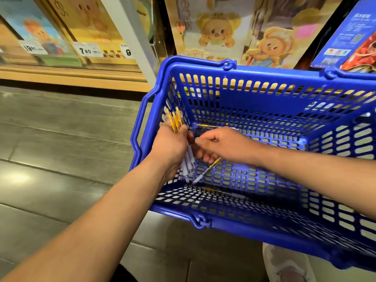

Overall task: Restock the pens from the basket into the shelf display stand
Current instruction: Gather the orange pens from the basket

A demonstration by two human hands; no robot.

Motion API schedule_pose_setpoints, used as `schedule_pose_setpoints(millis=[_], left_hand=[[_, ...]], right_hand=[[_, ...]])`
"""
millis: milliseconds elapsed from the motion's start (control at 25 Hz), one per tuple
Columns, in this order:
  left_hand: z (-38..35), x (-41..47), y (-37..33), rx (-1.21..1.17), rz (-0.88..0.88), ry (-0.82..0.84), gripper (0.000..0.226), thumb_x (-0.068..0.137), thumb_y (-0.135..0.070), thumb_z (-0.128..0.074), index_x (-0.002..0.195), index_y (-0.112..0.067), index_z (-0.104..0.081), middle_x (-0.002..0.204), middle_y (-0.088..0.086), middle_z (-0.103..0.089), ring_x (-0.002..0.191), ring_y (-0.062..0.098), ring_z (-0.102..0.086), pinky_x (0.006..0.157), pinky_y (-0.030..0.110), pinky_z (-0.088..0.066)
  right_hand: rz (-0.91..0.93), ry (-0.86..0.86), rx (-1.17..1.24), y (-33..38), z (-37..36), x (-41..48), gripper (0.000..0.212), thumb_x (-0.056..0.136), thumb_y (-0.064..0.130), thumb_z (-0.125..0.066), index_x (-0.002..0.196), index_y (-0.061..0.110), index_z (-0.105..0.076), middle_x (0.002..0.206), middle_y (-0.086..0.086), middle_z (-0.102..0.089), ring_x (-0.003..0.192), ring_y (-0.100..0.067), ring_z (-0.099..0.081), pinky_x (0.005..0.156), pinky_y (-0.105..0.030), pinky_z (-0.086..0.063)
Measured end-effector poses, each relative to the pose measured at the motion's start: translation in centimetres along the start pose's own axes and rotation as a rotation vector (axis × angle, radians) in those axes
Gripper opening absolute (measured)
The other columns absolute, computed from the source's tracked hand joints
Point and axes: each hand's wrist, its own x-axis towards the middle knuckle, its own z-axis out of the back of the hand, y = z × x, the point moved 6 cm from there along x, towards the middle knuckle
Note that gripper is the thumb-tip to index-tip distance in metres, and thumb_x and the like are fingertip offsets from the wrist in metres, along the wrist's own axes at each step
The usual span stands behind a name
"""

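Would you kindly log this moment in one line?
phase: gathering | left hand: holds pen bundle in basket | right hand: at pen bundle, grip unclear | loose pens: in basket

At left end of basket point(264, 70): left hand point(168, 144) gripping pen bunch point(175, 121); right hand point(220, 145) just right of it, holding single pen point(205, 171) beneath. Floor pen point(223, 193) near front wall. Behind, shelf point(81, 76); price tags point(87, 50) upper left.
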Motion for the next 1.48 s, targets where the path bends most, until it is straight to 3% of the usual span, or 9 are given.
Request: schedule_pose_setpoints(millis=[120,240,480,600,880,1080,1240,1360,1480], left_hand=[[0.0,-0.1,-0.3,-0.061,0.007,0.017,0.027,0.109,-0.022,-0.045,0.119,0.003,-0.047,0.083,0.013,-0.064,0.060,0.019,-0.063,0.062,0.043,-0.064],[-0.3,-0.7,-0.7,-0.146,0.022,0.061,0.018,0.107,-0.025,-0.052,0.100,-0.008,-0.050,0.062,0.001,-0.053,0.046,0.011,-0.049,0.044,0.025,-0.050],[-0.5,-0.6,-0.4,-0.105,0.035,0.143,0.017,0.101,-0.016,-0.062,0.087,-0.013,-0.053,0.058,-0.003,-0.047,0.042,0.007,-0.040,0.037,0.020,-0.036],[-0.3,-0.2,-0.1,-0.107,0.051,0.122,0.016,0.101,-0.014,-0.060,0.086,-0.012,-0.054,0.055,-0.004,-0.049,0.042,0.008,-0.040,0.037,0.021,-0.036],[-0.2,0.7,0.1,0.036,0.022,0.057,0.014,0.101,-0.019,-0.060,0.099,-0.005,-0.061,0.071,0.002,-0.071,0.049,0.010,-0.058,0.045,0.024,-0.049],[-0.2,1.4,0.1,0.265,-0.070,-0.040,0.022,0.103,-0.021,-0.053,0.094,-0.007,-0.067,0.091,0.011,-0.078,0.082,0.027,-0.076,0.080,0.047,-0.063],[0.2,1.4,-0.9,0.573,-0.191,-0.163,0.022,0.103,-0.030,-0.052,0.095,-0.011,-0.060,0.074,0.005,-0.067,0.059,0.020,-0.061,0.051,0.028,-0.048],[-0.3,1.2,-0.7,0.600,-0.202,-0.068,0.027,0.105,-0.034,-0.052,0.098,-0.009,-0.061,0.068,0.005,-0.063,0.046,0.008,-0.058,0.043,0.021,-0.044],[-1.9,0.3,0.3,0.210,-0.045,0.229,0.028,0.104,-0.036,-0.053,0.105,-0.010,-0.065,0.084,0.010,-0.075,0.074,0.020,-0.074,0.074,0.042,-0.063]], right_hand=[[-0.151,0.084,-0.472,-4.8,1.3,0.6,0.014,0.096,0.035,-0.064,0.108,0.030,-0.070,0.096,0.011,-0.072,0.086,-0.010,-0.066,0.070,-0.020,-0.052],[-0.179,0.133,-0.941,-9.4,0.6,0.8,0.037,0.092,0.030,-0.071,0.127,0.030,-0.059,0.114,0.005,-0.054,0.100,-0.018,-0.056,0.081,-0.031,-0.049],[-0.116,0.119,-1.026,-12.2,1.0,2.2,0.013,0.095,0.018,-0.064,0.097,0.029,-0.060,0.096,0.008,-0.048,0.088,-0.018,-0.055,0.066,-0.031,-0.049],[-0.097,0.146,-0.891,-11.8,2.0,2.3,0.011,0.098,0.028,-0.062,0.107,0.029,-0.068,0.096,0.014,-0.054,0.090,-0.007,-0.058,0.082,-0.026,-0.051],[-0.135,0.004,-0.283,-5.6,7.1,0.7,0.011,0.097,0.043,-0.061,0.104,0.043,-0.069,0.094,0.022,-0.073,0.086,0.004,-0.070,0.073,-0.013,-0.054],[-0.002,-0.068,-0.112,0.0,7.7,0.3,0.016,0.102,0.036,-0.055,0.105,0.040,-0.070,0.090,0.015,-0.074,0.083,-0.002,-0.071,0.072,-0.015,-0.056],[-0.036,-0.158,-0.299,1.8,7.8,0.9,0.018,0.099,0.045,-0.053,0.099,0.038,-0.070,0.081,0.016,-0.072,0.071,0.004,-0.068,0.062,-0.015,-0.050],[-0.042,-0.069,-0.320,2.1,7.3,1.1,0.028,0.097,0.051,-0.055,0.098,0.030,-0.074,0.081,0.013,-0.075,0.070,0.000,-0.070,0.059,-0.010,-0.051],[-0.055,-0.027,-0.134,2.1,6.1,1.5,0.034,0.099,0.043,-0.059,0.094,0.013,-0.075,0.079,0.003,-0.076,0.068,-0.007,-0.071,0.059,-0.012,-0.052]])
